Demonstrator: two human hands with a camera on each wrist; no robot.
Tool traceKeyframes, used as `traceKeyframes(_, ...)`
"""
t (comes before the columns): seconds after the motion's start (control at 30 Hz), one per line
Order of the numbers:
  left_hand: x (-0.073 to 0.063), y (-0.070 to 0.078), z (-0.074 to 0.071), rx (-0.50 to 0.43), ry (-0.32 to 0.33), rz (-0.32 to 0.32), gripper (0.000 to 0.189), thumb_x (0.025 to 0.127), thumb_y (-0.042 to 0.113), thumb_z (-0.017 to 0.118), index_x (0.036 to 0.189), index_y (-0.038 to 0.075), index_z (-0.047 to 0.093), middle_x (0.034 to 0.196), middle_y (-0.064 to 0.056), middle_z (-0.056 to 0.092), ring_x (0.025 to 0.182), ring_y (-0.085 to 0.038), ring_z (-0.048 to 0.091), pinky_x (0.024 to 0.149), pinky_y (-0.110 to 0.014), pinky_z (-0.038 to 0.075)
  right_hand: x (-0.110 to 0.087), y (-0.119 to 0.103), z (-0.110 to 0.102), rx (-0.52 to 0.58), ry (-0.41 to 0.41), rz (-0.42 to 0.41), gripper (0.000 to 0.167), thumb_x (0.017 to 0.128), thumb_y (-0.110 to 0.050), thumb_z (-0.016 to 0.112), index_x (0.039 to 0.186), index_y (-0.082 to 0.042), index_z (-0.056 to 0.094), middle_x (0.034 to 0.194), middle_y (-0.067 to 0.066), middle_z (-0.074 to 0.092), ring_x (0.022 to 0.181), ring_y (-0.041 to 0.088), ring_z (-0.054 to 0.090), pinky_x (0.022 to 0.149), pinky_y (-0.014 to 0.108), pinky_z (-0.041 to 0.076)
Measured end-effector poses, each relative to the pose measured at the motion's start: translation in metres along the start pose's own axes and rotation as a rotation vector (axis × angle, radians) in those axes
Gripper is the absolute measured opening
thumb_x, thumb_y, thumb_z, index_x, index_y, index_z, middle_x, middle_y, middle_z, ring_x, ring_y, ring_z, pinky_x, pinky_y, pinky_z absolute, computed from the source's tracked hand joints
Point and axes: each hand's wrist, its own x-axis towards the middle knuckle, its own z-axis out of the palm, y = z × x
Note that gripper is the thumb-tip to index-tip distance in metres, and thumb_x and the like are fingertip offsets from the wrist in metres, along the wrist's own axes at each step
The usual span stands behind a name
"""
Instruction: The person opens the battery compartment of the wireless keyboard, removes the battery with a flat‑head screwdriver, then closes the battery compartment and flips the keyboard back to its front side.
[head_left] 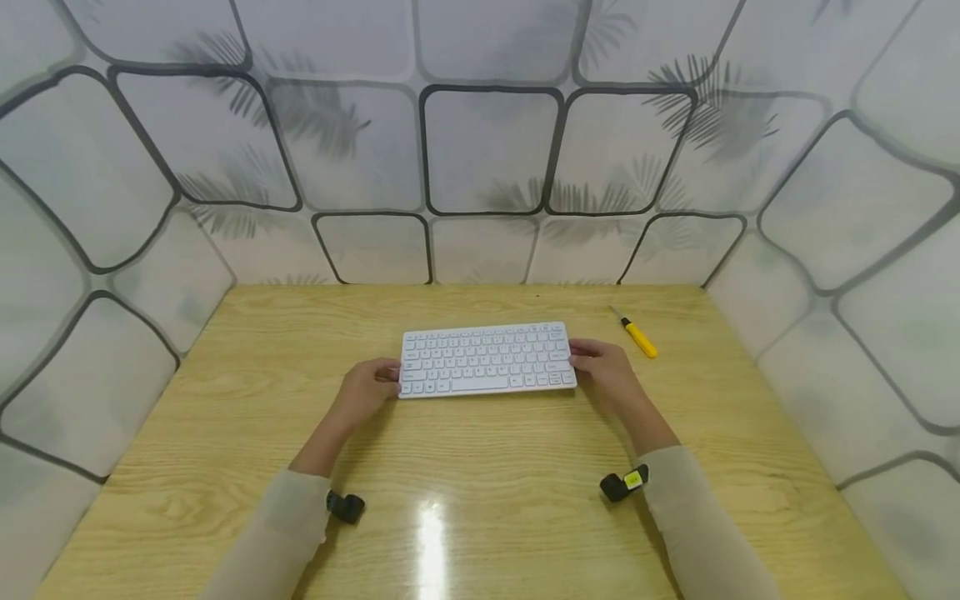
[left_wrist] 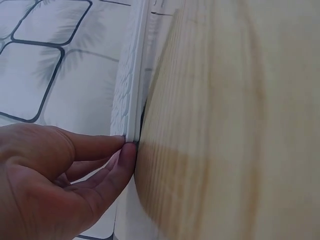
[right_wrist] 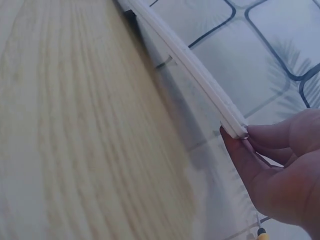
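A white keyboard lies across the middle of the wooden table, keys facing up, between both hands. My left hand pinches its left end; in the left wrist view the thumb and a finger meet at the keyboard's edge, close to the tabletop. On the other side my right hand pinches the right end. The right wrist view shows that end of the keyboard raised off the table, fingers above and below the edge. Whether the left end touches the table, I cannot tell.
A screwdriver with a yellow handle lies on the table to the right of the keyboard, beyond the right hand. Patterned walls close off the back and both sides. Black wrist cameras are worn on both wrists.
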Motion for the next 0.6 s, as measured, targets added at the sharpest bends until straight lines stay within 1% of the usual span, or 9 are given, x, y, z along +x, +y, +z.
traceKeyframes(0.07, -0.002, 0.000, 0.000, -0.005, 0.010, 0.010, 0.033, 0.093, -0.002, 0.062, 0.126, -0.005, 0.064, 0.116, -0.021, 0.068, 0.107, -0.030, 0.064, 0.090, -0.040, 0.053, -0.002, -0.005, -0.001, 0.020, -0.007, -0.014, 0.042, 0.104, -0.010, 0.055, 0.145, -0.002, 0.052, 0.144, 0.017, 0.054, 0.128, 0.027, 0.053, 0.111, 0.039, 0.045)
traceKeyframes(0.17, -0.006, 0.001, 0.000, -0.008, 0.019, 0.014, 0.027, 0.093, -0.001, 0.063, 0.120, -0.004, 0.068, 0.115, -0.020, 0.068, 0.105, -0.030, 0.064, 0.089, -0.040, 0.052, -0.006, -0.012, -0.002, 0.076, -0.016, -0.041, 0.042, 0.104, -0.009, 0.054, 0.145, 0.000, 0.051, 0.144, 0.018, 0.053, 0.127, 0.027, 0.055, 0.104, 0.031, 0.050)
traceKeyframes(0.3, -0.010, 0.002, 0.002, 0.006, 0.015, 0.026, 0.025, 0.094, 0.002, 0.064, 0.117, -0.003, 0.070, 0.117, -0.020, 0.069, 0.107, -0.032, 0.065, 0.092, -0.044, 0.053, -0.009, -0.020, -0.004, 0.149, -0.030, -0.067, 0.043, 0.104, -0.010, 0.055, 0.146, 0.001, 0.049, 0.146, 0.019, 0.052, 0.125, 0.024, 0.057, 0.095, 0.021, 0.053)
traceKeyframes(0.37, -0.012, 0.003, 0.003, 0.017, 0.014, 0.032, 0.025, 0.095, 0.004, 0.065, 0.118, -0.002, 0.070, 0.119, -0.020, 0.069, 0.109, -0.032, 0.065, 0.093, -0.045, 0.052, -0.010, -0.023, -0.005, 0.169, -0.037, -0.080, 0.043, 0.105, -0.010, 0.054, 0.146, 0.001, 0.049, 0.147, 0.019, 0.052, 0.122, 0.021, 0.058, 0.093, 0.019, 0.053)
traceKeyframes(0.43, -0.013, 0.006, 0.005, 0.024, 0.014, 0.037, 0.025, 0.095, 0.004, 0.065, 0.118, -0.002, 0.070, 0.119, -0.020, 0.068, 0.108, -0.032, 0.065, 0.092, -0.045, 0.053, -0.010, -0.026, -0.005, 0.186, -0.041, -0.097, 0.044, 0.105, -0.010, 0.053, 0.147, 0.001, 0.048, 0.148, 0.020, 0.051, 0.119, 0.017, 0.060, 0.092, 0.019, 0.053)
traceKeyframes(0.6, -0.015, 0.017, 0.009, 0.049, 0.018, 0.044, 0.023, 0.094, 0.004, 0.066, 0.116, -0.001, 0.071, 0.115, -0.018, 0.067, 0.100, -0.027, 0.063, 0.081, -0.037, 0.052, -0.011, -0.033, -0.005, 0.256, -0.055, -0.113, 0.043, 0.105, -0.007, 0.051, 0.147, 0.004, 0.047, 0.147, 0.022, 0.050, 0.110, 0.010, 0.064, 0.092, 0.021, 0.054)
